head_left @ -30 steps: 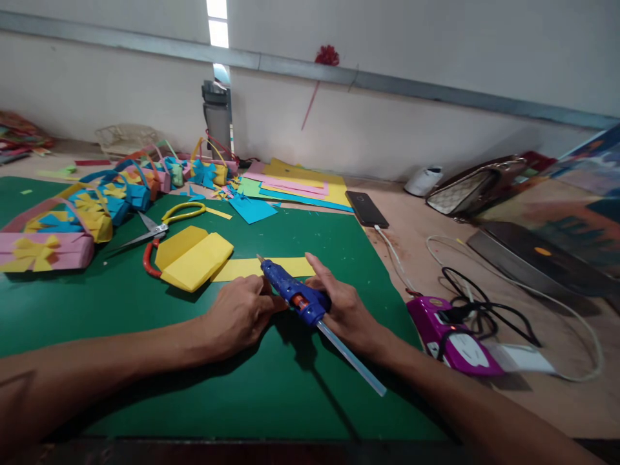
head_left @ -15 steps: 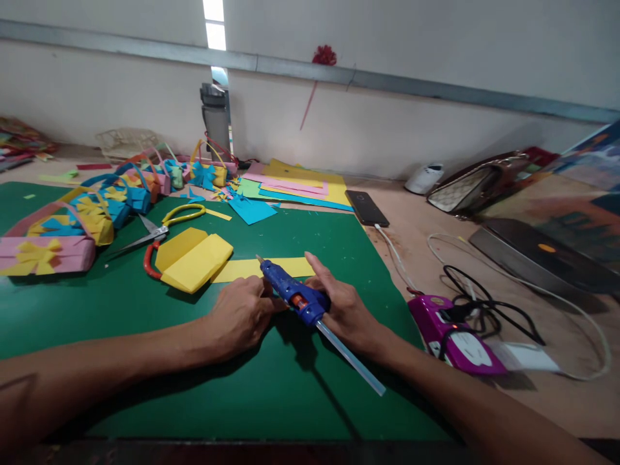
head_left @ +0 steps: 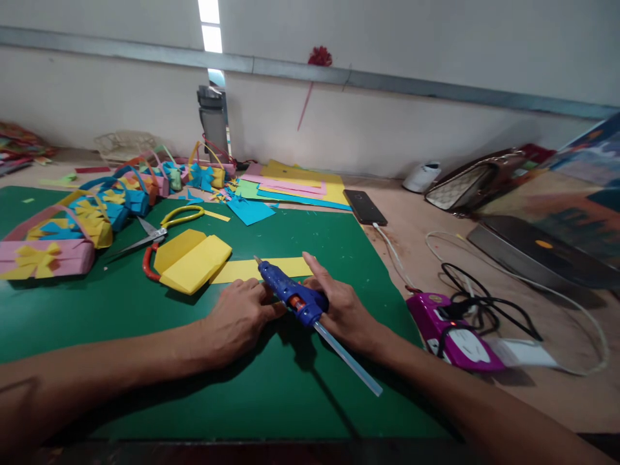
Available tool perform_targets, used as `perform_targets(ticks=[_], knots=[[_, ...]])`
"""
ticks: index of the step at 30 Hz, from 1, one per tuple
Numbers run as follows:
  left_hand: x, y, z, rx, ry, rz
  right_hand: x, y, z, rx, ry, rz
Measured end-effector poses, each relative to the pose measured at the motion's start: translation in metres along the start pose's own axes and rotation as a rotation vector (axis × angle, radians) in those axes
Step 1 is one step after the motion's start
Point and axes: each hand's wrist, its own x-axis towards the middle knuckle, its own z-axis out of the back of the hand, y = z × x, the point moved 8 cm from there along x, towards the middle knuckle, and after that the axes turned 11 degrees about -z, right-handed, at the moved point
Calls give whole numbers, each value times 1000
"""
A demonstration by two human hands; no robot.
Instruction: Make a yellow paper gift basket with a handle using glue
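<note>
A blue glue gun (head_left: 281, 284) with a clear glue stick (head_left: 349, 358) jutting from its rear is held in my right hand (head_left: 345, 311), nozzle pointing up and left. My left hand (head_left: 242, 318) is curled beside the gun, at the near edge of a flat yellow paper strip (head_left: 237, 270); its fingertips are hidden, so what it pinches cannot be seen. Part of the strip lies behind the gun. Left of the strip, touching its end, rests a folded yellow paper box (head_left: 198, 261) with a raised flap. Scissors (head_left: 155, 235) with yellow and red handles lie open behind the box, partly covered by it.
Several paper baskets with bows (head_left: 46, 257) line the left of the green mat (head_left: 159, 400). Coloured sheets (head_left: 300, 184) and scraps lie at the back. To the right are a phone (head_left: 364, 208), a purple power strip (head_left: 450, 332), cables and a dark case (head_left: 537, 252).
The view has shifted slightly. Both hands and the glue gun keep nearly the same place over the strip; the box and scissors have not moved.
</note>
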Motion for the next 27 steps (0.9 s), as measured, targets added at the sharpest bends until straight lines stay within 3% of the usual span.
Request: perform_targets(ticks=[9, 16, 20, 23, 27], knots=[[-7, 11, 0, -230, -134, 76, 0, 1, 0, 9, -7, 9], [-3, 3, -2, -48, 21, 35, 3, -9, 0, 92, -9, -95], [-2, 3, -1, -39, 45, 44, -1, -16, 33, 199, -243, -371], [-3, 4, -1, -79, 10, 52, -14, -7, 58, 241, -277, -494], [-3, 6, 1, -139, -41, 60, -38, 9, 76, 162, -186, -467]])
